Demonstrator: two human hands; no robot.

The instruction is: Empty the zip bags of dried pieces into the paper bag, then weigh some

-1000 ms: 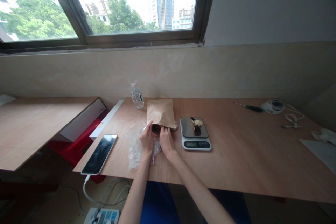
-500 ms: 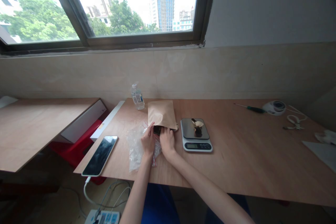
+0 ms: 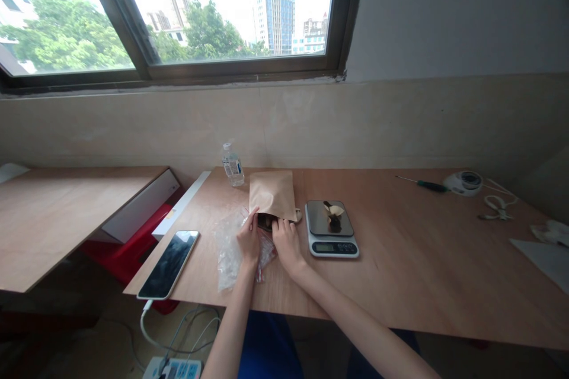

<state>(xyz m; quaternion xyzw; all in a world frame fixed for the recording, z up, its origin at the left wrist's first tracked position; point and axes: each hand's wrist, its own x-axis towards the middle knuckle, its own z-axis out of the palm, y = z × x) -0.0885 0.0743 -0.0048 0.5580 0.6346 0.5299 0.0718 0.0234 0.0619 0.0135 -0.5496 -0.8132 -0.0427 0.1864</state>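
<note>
A brown paper bag (image 3: 272,192) lies on the table with its mouth toward me, and dark contents show faintly inside. At the left of the mouth my left hand (image 3: 249,241) pinches the bag's edge, thumb and fingers closed. My right hand (image 3: 287,243) is at the right of the mouth with its fingers bent over the edge; the fingertips are hidden. Partly under my left hand lies a clear plastic zip bag (image 3: 227,254). Right of the hands stands a kitchen scale (image 3: 333,247), bearing a few pale and dark dried pieces (image 3: 334,216).
A water bottle (image 3: 233,167) stands behind the plastic bag. A phone (image 3: 169,265) on a charging cable lies at the table's left edge. Farther right are a screwdriver (image 3: 431,186), a white round camera-like device (image 3: 463,183) and a coiled cable (image 3: 496,208).
My right hand has drawn back slightly toward me from inside the bag's mouth. The opening between my hands shows wider. My left hand keeps its pinch on the edge.
</note>
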